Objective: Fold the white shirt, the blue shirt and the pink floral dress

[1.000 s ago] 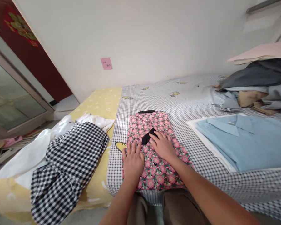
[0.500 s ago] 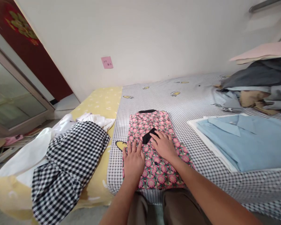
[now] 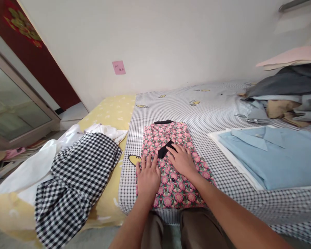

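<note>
A pink floral garment [image 3: 168,188] lies folded on the checked bedspread straight ahead of me. It has a black band at its far edge, a black strip of cloth [image 3: 165,149] across its middle and a dark button near the front. My left hand [image 3: 148,176] rests flat on its left side with fingers stretched out. On the right side my right hand [image 3: 181,159] lies spread, its fingertips at the end of the black strip. Both palms press on the fabric and neither hand grips anything.
To the left, a black-and-white checked garment [image 3: 85,169] and white cloth [image 3: 28,169] lie on a yellow sheet [image 3: 116,103]. A folded light-blue shirt [image 3: 282,159] sits at right, with a clothes pile [image 3: 287,84] behind it. The wall [image 3: 171,41] bounds the far side.
Both hands stay flat in the same places on the floral garment. Only a very slight shift of the whole view shows.
</note>
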The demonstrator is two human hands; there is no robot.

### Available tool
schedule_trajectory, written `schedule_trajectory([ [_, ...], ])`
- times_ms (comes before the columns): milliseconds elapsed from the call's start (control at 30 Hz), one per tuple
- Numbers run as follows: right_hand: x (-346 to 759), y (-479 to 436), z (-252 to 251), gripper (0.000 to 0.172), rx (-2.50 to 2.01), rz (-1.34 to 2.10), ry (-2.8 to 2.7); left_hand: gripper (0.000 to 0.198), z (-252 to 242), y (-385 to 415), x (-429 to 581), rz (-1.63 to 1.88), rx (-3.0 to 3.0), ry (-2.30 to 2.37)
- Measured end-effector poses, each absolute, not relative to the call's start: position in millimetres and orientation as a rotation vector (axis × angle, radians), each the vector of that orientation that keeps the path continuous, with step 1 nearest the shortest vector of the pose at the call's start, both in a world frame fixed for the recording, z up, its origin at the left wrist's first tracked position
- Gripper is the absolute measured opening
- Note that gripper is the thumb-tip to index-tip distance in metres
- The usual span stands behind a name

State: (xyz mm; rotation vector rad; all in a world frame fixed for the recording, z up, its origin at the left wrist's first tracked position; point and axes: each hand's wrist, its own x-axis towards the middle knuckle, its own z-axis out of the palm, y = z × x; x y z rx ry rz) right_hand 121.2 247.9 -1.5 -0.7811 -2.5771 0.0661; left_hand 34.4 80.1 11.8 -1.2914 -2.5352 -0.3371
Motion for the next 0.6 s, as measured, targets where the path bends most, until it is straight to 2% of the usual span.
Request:
schedule_trajectory([
  [600, 121.4, 248.9, -3.1, 0.047, -0.788, 0.069, -2.581, 0.051, 12.9, 80.1, 34.2, -0.322, -1.304, -2.534],
])
